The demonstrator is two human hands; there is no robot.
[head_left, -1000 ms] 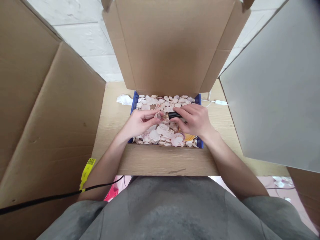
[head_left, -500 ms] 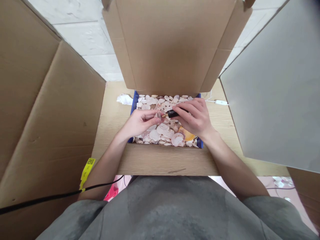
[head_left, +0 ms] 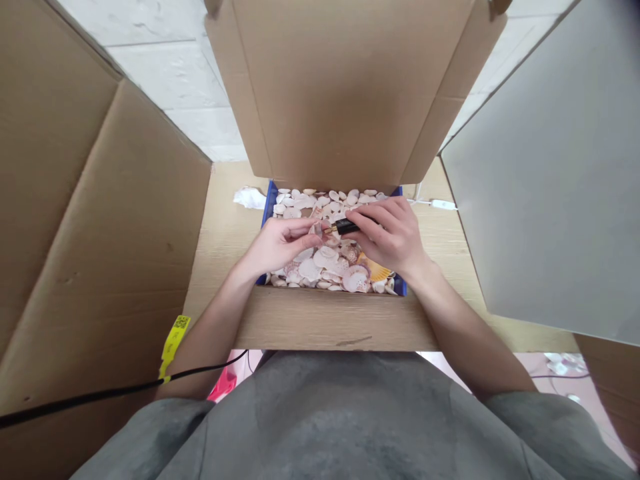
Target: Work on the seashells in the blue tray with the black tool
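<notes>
Pinched between the thumb and fingers of my left hand (head_left: 286, 245) is a small pale seashell (head_left: 316, 230). My right hand (head_left: 387, 233) is closed around a black mini drill (head_left: 346, 226) with a brass-coloured tip. That tip points left and meets the shell or sits just beside it; I cannot tell which. Both hands are over a shallow blue-sided cardboard box (head_left: 401, 287) full of loose seashells (head_left: 311, 269). An orange-yellow scallop shell (head_left: 376, 268) lies near the box's front right, partly under my right hand.
The box's tall cardboard lid (head_left: 345, 93) stands up behind it. A cardboard panel (head_left: 115, 220) walls the left, a grey-white panel (head_left: 550, 173) the right. Crumpled white tissue (head_left: 249, 197) and a white inline switch (head_left: 443, 205) lie on the wooden table (head_left: 335, 327). A black cable (head_left: 100, 395) crosses lower left.
Almost nothing differs. The drill and my right hand have shifted very slightly, while my left hand keeps its hold on the shell.
</notes>
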